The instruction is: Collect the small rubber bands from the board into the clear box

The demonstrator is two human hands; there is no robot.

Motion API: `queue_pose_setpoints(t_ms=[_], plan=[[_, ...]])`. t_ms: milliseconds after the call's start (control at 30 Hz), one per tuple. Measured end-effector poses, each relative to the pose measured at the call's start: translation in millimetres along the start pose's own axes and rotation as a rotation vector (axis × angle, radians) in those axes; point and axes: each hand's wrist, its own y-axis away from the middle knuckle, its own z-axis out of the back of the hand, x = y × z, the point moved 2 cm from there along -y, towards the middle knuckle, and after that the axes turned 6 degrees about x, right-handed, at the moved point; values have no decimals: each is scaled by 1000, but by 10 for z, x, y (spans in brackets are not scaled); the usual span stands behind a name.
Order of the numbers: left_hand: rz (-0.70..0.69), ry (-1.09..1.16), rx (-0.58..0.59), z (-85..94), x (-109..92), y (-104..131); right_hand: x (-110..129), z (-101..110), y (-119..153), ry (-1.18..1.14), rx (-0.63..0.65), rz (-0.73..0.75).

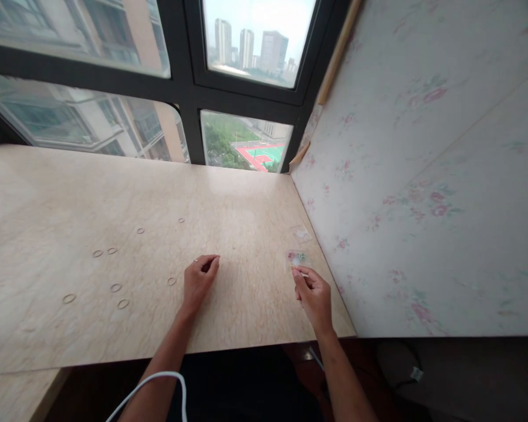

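Note:
My left hand (pixel 198 281) rests on the stone windowsill, fingers curled and thumb pressed to the fingertips. Whatever it may hold is too small to make out. My right hand (pixel 314 293) pinches thumb and forefinger together at the near edge of a small clear plastic box (pixel 289 259). Inside the box are small red and green pieces (pixel 300 257), too small to name. Just behind it lies its clear lid or a similar clear piece (pixel 301 234). Several thin rings lie scattered left of my left hand, the nearest one (pixel 171 282) close to the wrist.
The pale marble sill (pixel 246 316) runs along a dark-framed window (pixel 189 138). A wall with floral paper (pixel 400 234) bounds the right side. A white cable (pixel 158 374) crosses my left forearm. Another ring (pixel 69 299) lies far left.

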Motion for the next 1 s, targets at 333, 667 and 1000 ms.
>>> queue_pose_setpoints(t_ms=[333, 667, 1000], plan=[[12, -10, -2, 6, -19, 5, -196, 272, -358, 481, -105, 73], [-38, -55, -4, -4, -18, 12, -355, 81, -31, 413, -8, 188], [-181, -260, 90, -40, -38, 112, -573, -46, 35, 602, 162, 337]])
